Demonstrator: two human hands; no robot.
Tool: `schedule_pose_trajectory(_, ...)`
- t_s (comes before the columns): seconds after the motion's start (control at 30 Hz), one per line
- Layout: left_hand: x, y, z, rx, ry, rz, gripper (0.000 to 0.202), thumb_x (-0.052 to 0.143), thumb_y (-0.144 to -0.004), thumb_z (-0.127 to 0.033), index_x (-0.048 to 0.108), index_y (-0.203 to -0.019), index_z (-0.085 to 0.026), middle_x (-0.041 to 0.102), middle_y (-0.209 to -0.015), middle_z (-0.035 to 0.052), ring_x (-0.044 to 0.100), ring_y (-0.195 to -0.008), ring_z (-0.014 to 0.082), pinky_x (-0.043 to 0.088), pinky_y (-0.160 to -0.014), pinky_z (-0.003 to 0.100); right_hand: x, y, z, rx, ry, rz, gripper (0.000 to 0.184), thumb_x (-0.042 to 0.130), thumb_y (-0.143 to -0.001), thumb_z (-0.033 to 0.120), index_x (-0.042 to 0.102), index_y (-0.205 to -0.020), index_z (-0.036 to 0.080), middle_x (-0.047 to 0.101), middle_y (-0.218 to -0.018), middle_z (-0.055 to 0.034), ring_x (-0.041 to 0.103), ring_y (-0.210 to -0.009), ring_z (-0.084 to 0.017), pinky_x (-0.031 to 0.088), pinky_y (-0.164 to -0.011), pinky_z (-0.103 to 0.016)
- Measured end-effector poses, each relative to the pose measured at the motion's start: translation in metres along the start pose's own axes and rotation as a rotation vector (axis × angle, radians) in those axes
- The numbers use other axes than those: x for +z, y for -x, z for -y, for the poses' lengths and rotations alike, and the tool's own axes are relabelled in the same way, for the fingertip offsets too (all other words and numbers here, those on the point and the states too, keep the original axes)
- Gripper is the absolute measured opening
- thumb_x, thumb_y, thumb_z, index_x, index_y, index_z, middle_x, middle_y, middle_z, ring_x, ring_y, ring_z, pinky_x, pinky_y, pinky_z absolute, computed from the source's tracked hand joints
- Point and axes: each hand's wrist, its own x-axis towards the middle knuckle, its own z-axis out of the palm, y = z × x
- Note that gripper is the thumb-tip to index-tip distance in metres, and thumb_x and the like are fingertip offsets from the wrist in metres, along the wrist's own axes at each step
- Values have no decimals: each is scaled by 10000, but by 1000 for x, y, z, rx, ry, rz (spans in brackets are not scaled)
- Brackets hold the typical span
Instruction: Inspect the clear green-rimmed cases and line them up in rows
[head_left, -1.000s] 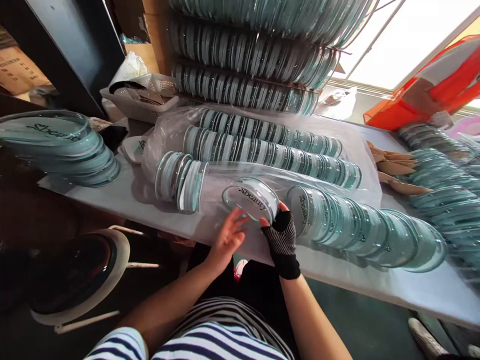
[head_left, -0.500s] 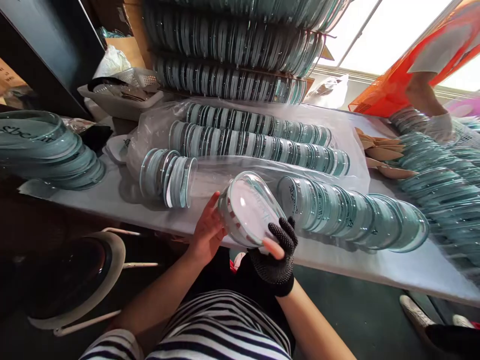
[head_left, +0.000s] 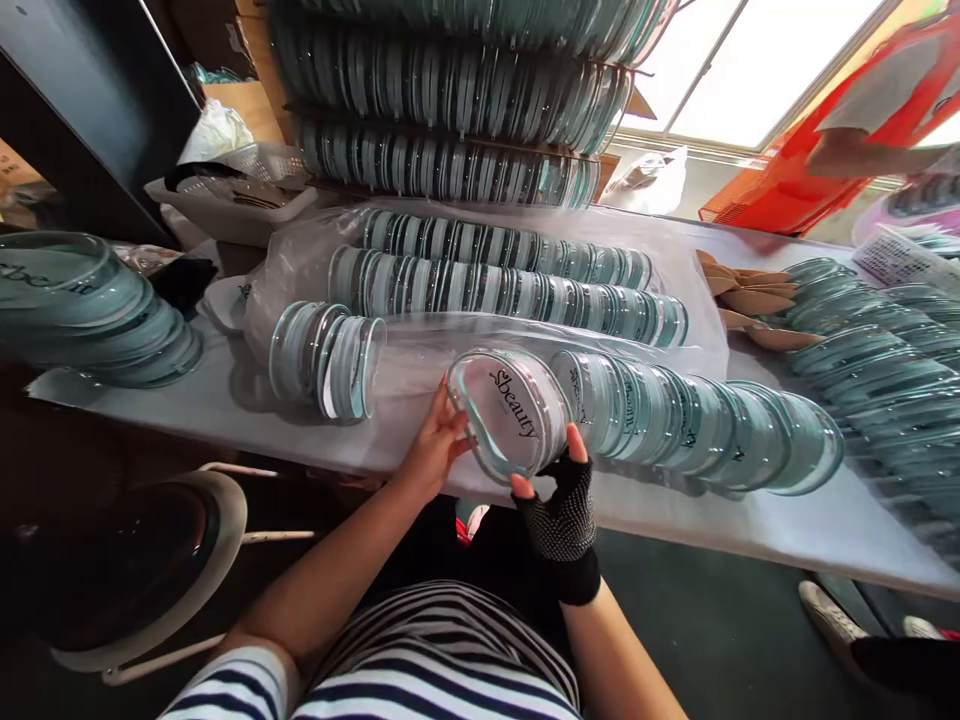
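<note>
A clear plastic cosmetic case with rounded sides and black "beauty" lettering is held above the table's front edge, its printed face towards me. My left hand, bare, grips its left side with the fingers closed on the rim. On the lower right, my right hand wears a black dotted glove with bare fingertips and pinches the case's edge. Just beyond the right hand lies a row of similar cases. Left of the held case stands a short group of them.
Longer rows of cases lie on plastic film behind, below full racks. A leaning stack is at left, with a basket behind it. Brown pieces and more stacks sit right. A stool stands lower left; a co-worker's arm shows upper right.
The case has been turned so its lettering now faces me and reads upright. My right hand has shifted its grip to the lower right edge. The co-worker's arm has lifted off the stacks.
</note>
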Motion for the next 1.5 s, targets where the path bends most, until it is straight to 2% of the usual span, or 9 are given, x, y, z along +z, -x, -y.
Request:
schedule_pose_trajectory(0.4,16,2,25,101,-288,300,581,733,-853,-386,641,-1417,-281,428,-1637,65,248,-1582,365,196,-1294,597,-7,-23,-15,-248,428,-70,423,631,-972,484,665,-1275,191,659,-801,-50,625,-700,-212,512,-664,-348)
schedule_pose_trajectory(0.5,-19,20,-15,552,-496,101,470,586,-970,-421,604,-1432,-339,448,-1633,32,326,-1560,309,250,-1286,564,-2,-16,-1,-364,391,-25,265,616,-992,390,691,-1180,219,660,-774,-42,626,-674,-202,503,-634,-333)
schedule_pose_trajectory(0.63,-102,17,-96,1085,-916,-518,441,594,-945,-543,667,-1300,-292,448,-1615,45,232,-1592,317,170,-1306,561,20,-18,17,-458,265,155,222,592,-995,335,685,-1181,258,706,-886,-52,672,-747,-212,542,-631,-329)
schedule_pose_trajectory(0.7,-140,1,-130,1006,-985,-645,635,575,-909,-665,592,-1388,-249,368,-1660,92,229,-1590,325,180,-1303,541,44,-25,25,-429,129,263,373,612,-972,341,618,-1336,260,727,-1083,-85,711,-941,-244,604,-765,-374)
schedule_pose_trajectory(0.8,-168,-21,-150,769,-979,-448,800,601,-851,-741,511,-1454,-222,451,-1603,145,362,-1533,329,278,-1270,509,90,-35,33,-341,-103,402,669,655,-926,376,431,-1537,226,637,-1383,-150,644,-1239,-291,582,-1000,-472)
schedule_pose_trajectory(0.97,-146,-12,-123,682,-1045,-274,629,611,-914,-623,550,-1390,-217,624,-1424,137,593,-1333,303,455,-1145,466,140,-39,37,-99,-338,528,868,666,-909,504,261,-1621,218,450,-1589,-181,466,-1462,-313,432,-1181,-553)
schedule_pose_trajectory(1.17,-109,10,-103,632,-1213,-102,515,640,-936,-501,568,-1390,-269,652,-1385,100,655,-1229,291,565,-992,397,123,-35,37,-48,-137,182,1097,758,-800,602,175,-1632,188,323,-1643,-221,348,-1527,-365,392,-1196,-590)
schedule_pose_trajectory(1.33,-106,4,-99,680,-1231,-157,655,707,-879,-565,525,-1432,-266,630,-1427,119,609,-1313,324,505,-1095,461,108,-52,33,-187,-19,183,640,636,-876,359,461,-1476,225,488,-1542,-167,487,-1433,-326,446,-1159,-565)
schedule_pose_trajectory(1.5,-114,-1,-97,666,-1172,-154,722,659,-904,-602,461,-1501,-247,587,-1492,155,588,-1353,330,510,-1078,463,91,-65,7,64,-180,107,616,640,-803,361,524,-1389,210,632,-1351,-125,599,-1275,-293,474,-1128,-534)
